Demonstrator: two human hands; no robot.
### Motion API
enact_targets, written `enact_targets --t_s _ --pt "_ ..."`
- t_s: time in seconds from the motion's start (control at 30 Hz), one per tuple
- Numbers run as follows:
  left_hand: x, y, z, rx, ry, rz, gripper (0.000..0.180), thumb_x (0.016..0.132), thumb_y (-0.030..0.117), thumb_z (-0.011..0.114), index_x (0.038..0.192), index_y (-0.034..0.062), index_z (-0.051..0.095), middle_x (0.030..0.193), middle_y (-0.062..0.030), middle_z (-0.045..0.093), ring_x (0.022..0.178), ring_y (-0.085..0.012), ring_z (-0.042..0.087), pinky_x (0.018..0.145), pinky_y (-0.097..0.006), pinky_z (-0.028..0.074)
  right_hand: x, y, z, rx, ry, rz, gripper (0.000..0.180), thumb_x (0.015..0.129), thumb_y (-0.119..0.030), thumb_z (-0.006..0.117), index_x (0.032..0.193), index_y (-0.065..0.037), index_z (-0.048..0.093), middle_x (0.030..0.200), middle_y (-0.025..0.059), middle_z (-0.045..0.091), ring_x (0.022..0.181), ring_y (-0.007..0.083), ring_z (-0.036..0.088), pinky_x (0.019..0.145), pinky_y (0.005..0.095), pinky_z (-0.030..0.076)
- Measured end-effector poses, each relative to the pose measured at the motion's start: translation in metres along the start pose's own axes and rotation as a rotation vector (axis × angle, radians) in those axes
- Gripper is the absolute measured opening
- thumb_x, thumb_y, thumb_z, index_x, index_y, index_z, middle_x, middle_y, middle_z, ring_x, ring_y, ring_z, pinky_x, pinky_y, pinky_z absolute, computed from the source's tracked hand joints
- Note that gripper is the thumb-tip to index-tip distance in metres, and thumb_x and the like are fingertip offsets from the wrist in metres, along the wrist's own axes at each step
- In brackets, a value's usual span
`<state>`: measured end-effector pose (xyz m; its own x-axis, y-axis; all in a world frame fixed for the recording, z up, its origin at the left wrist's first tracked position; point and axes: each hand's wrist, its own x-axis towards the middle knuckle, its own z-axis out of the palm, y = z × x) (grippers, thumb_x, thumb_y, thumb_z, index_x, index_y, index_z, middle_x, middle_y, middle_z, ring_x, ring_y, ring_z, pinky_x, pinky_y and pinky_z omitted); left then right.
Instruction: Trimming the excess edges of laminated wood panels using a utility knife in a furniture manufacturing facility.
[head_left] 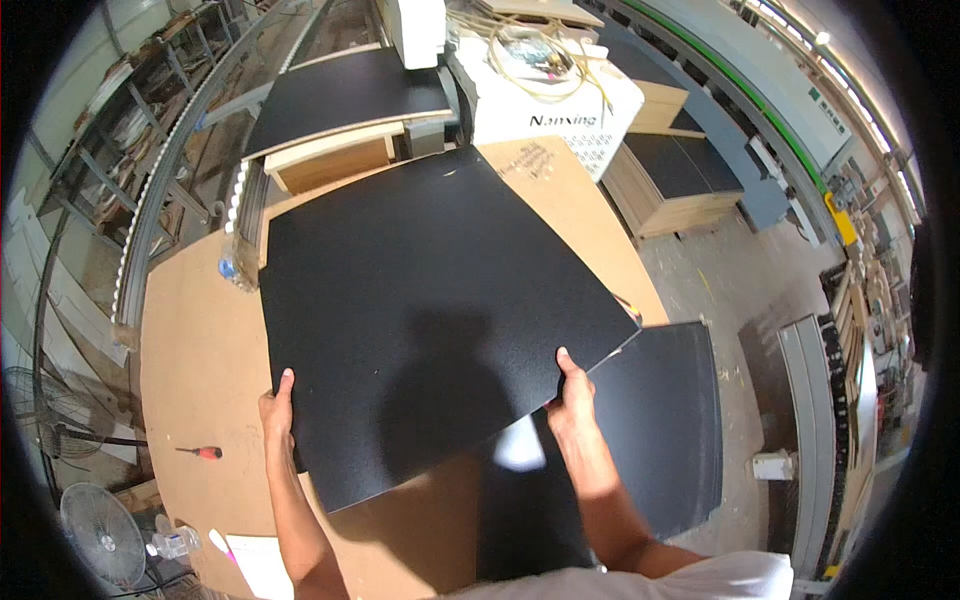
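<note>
A large black board is held tilted in front of me above a brown worktable. My left hand grips its left edge with the thumb on top. On the near right edge my right hand is closed the same way, thumb on the upper face. The fingers of both hands are mostly hidden beneath. My shadow falls across the board. More black panels lie at the right, below the held one.
A screwdriver and white paper lie on the table's left. Near them are a plastic bottle and a fan. Roller rails run along the left. Behind stand a white machine and stacked panels.
</note>
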<state>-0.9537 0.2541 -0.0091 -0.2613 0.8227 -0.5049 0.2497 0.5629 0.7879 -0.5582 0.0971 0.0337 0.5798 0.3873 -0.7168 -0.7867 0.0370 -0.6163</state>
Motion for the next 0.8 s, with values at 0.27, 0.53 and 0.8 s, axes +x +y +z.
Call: enact_targets --t_s 0.27,0.53,0.8 --pt "-0.099 -0.038 0.010 0.111 -0.111 0.007 0.070 0.090 0.049 0.065 0.118 -0.0147 0.057 0.112 -0.0207 0.065 0.101 -0.0271 0.063 0.089 -0.038 0.050 -0.034 -0.042 -0.108 -0.115 0.083 -0.057 0.032 0.088 -0.012 0.068 0.115 0.001 0.054 0.105 0.0125 0.063 0.090 0.0236 0.063 0.072 0.0391 0.054" --pt "-0.215 -0.125 0.040 0.241 -0.077 -0.002 0.080 0.092 0.057 0.057 0.120 -0.0170 0.051 0.114 -0.0240 0.061 0.104 -0.0274 0.059 0.094 -0.037 0.047 -0.064 -0.081 -0.255 -0.201 0.101 -0.045 0.062 0.078 -0.028 0.080 0.117 -0.003 0.039 0.106 0.0076 0.052 0.081 0.0149 0.052 0.062 0.0298 0.043" --pt "-0.286 -0.197 0.053 0.285 -0.109 -0.005 0.079 0.093 0.056 0.055 0.124 -0.0159 0.049 0.116 -0.0226 0.060 0.105 -0.0271 0.059 0.095 -0.037 0.046 -0.076 -0.086 -0.404 -0.285 0.038 -0.025 0.021 0.085 -0.028 0.072 0.090 -0.014 0.057 0.074 -0.0046 0.049 0.059 0.0069 0.043 0.049 0.0262 0.033"
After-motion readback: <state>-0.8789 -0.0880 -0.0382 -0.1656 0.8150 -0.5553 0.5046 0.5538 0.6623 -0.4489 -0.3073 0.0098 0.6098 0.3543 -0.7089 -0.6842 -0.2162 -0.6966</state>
